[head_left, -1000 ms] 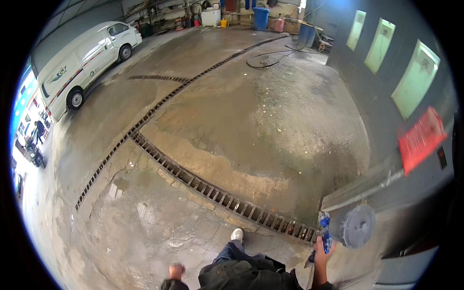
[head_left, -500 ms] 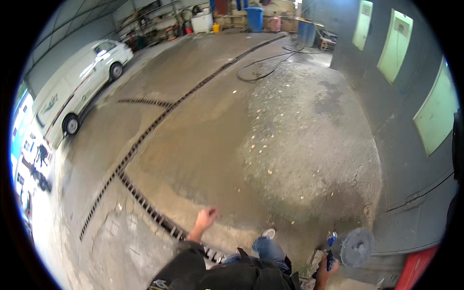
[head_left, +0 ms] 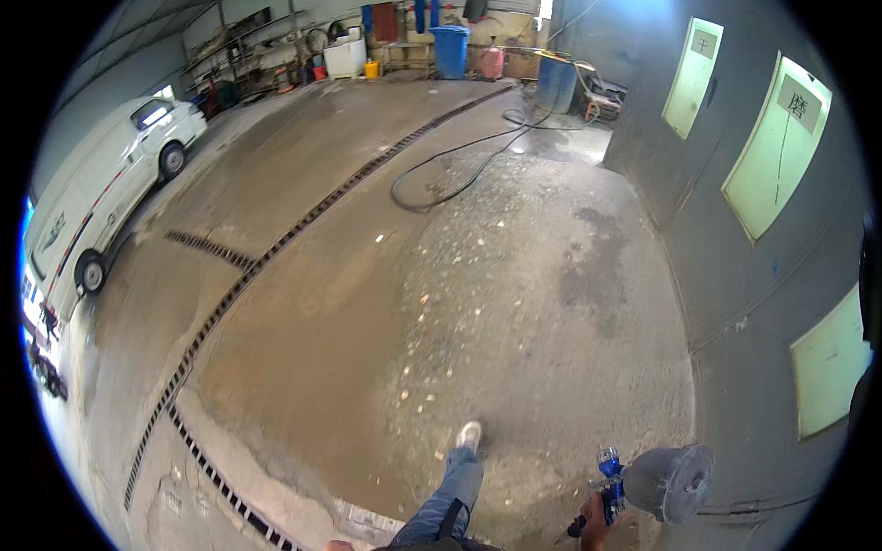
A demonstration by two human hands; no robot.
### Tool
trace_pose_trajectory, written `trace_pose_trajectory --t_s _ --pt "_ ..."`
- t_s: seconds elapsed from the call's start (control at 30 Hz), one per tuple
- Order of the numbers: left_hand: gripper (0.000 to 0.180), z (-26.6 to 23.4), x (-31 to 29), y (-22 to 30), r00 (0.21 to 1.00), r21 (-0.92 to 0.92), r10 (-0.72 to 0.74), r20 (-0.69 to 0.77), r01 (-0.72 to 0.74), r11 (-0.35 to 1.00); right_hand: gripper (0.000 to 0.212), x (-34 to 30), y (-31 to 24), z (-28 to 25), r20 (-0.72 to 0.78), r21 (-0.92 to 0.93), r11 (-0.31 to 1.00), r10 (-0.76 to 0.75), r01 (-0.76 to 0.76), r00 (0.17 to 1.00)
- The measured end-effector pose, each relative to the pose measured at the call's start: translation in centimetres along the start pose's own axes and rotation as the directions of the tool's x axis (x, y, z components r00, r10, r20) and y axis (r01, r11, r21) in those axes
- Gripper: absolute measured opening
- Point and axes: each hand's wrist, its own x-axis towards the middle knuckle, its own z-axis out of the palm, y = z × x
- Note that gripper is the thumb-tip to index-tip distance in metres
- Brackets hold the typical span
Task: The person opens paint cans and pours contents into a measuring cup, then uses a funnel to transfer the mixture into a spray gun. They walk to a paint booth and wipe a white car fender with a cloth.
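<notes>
My right hand point(head_left: 596, 523) is closed around the grip of a blue paint spray gun point(head_left: 611, 479) at the lower right. A large grey, translucent cup point(head_left: 666, 485) sits on the gun and leans out to the right. Only a sliver of my left hand point(head_left: 340, 545) shows at the bottom edge, with its fingers cut off from view. One of my legs, in blue jeans point(head_left: 457, 482), reaches forward, ending in a pale shoe point(head_left: 469, 435).
A grey wall point(head_left: 643, 193) with pale green panels runs along the right. Ahead, a dark hose point(head_left: 432, 204) loops over the wet concrete. Slotted drains point(head_left: 299, 220) cross the floor. A white van point(head_left: 119, 184) stands left; blue barrels point(head_left: 450, 52) and shelves line the back.
I have stepped forward; the van, hose and drains have shifted in view. My left hand has dropped to the bottom edge. The spray gun shows more fully in my right hand.
</notes>
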Motion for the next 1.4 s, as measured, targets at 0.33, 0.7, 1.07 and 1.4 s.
trace_pose_trajectory --t_s 0.33,0.7,1.07,1.4 --pt "0.030 -59.8 40.7 33.1 0.942 -0.815 -0.091 -0.323 -0.228 0.533 0.024 27.5 -27.8 17.8 -0.128 -0.257 0.962 0.056 -0.088 0.990" --pt "0.033 -62.5 59.9 36.5 0.915 -0.558 -0.379 -0.140 0.243 0.793 0.005 62.4 -29.9 22.6 0.042 -0.340 0.889 -0.311 0.307 0.949" --pt "0.031 -67.8 72.6 45.2 0.907 -0.689 -0.412 0.087 0.353 0.633 0.015 95.4 -37.8 38.5 0.115 -0.332 0.943 0.023 0.017 0.993" --pt "0.026 -101.2 110.8 60.3 0.905 -0.881 -0.401 0.145 0.302 0.364 0.023 127.3 -43.2 51.5 -0.218 -0.148 0.981 -0.155 0.125 0.964"
